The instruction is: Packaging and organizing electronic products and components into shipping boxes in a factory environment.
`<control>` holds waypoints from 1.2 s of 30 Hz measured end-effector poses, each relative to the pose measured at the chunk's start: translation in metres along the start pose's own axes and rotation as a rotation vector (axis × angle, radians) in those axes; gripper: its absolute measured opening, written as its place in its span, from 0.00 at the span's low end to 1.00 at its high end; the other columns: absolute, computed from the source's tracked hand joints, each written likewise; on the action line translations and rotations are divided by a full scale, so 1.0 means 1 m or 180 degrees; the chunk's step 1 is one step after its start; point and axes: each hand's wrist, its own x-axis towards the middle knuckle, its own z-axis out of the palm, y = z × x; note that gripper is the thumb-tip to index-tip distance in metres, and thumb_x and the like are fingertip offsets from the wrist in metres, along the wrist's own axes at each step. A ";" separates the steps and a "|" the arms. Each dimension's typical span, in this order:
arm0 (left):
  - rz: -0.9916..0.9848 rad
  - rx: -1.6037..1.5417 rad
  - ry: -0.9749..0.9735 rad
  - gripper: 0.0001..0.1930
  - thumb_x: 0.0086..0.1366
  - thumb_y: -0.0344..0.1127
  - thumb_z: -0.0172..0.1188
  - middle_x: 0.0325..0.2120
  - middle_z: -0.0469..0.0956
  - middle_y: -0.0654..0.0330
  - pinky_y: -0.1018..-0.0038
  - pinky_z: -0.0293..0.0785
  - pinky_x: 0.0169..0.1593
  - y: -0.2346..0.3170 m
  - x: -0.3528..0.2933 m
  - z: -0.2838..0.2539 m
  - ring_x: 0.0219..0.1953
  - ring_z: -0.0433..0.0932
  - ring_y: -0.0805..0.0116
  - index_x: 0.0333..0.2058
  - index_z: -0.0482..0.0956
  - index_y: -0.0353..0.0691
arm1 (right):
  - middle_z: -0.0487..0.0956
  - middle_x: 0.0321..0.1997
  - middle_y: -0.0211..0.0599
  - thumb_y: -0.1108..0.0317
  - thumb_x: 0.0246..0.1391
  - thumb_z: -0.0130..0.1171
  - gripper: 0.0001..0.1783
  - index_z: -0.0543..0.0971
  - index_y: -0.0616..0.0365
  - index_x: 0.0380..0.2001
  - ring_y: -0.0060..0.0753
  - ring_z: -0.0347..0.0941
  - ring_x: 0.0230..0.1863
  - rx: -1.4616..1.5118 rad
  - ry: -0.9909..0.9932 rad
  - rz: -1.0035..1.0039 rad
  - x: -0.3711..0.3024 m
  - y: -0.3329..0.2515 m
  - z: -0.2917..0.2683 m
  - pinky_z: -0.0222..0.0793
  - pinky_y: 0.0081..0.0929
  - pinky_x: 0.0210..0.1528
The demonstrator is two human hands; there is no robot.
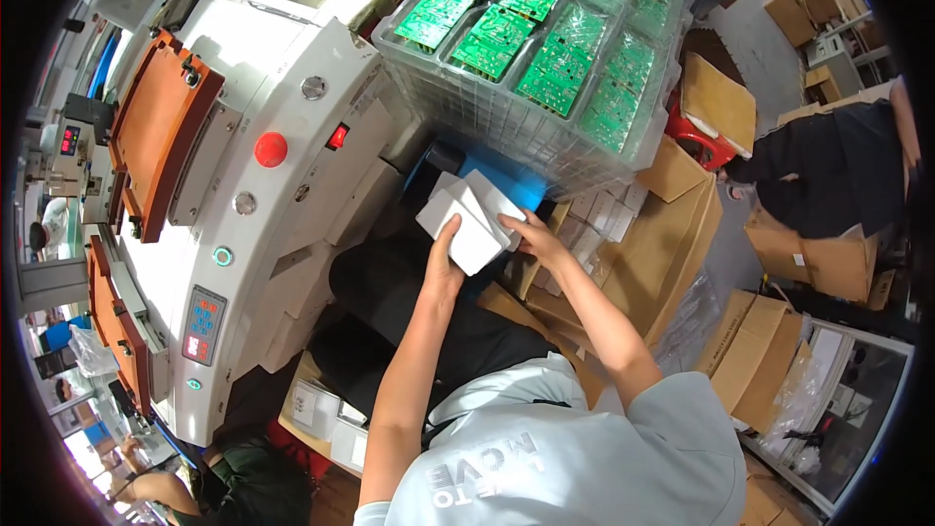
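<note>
Several flat white rectangular pieces [474, 236] with rounded corners are fanned out above my lap; their exact kind I cannot make out. My left hand [445, 255] grips the nearer pieces along their left edge, thumb on top. On the other side, my right hand [532, 236] is closed on the right edge of the fanned pieces. Its fingertips are partly hidden beneath them. A blue bin [506, 175] lies just beyond the pieces. To the right of my hands stands an open cardboard box [672, 258] with pale small boxes [606, 212] inside.
A white machine [282, 185] with a red button [271, 149] and orange-brown plates [166, 136] stands at left. Stacked clear trays [545, 131] hold green circuit boards [492, 39] at the back. A person in dark clothes [818, 170] is at right, another [243, 477] at lower left.
</note>
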 end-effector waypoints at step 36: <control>-0.0164 0.0462 0.0465 0.35 0.57 0.48 0.65 0.54 0.68 0.55 0.42 0.57 0.56 -0.035 0.013 -0.023 0.59 0.64 0.53 0.59 0.62 0.41 | 0.49 0.71 0.39 0.32 0.46 0.56 0.57 0.45 0.53 0.68 0.44 0.42 0.71 0.0668 0.0653 -0.0473 -0.017 -0.012 0.019 0.37 0.54 0.65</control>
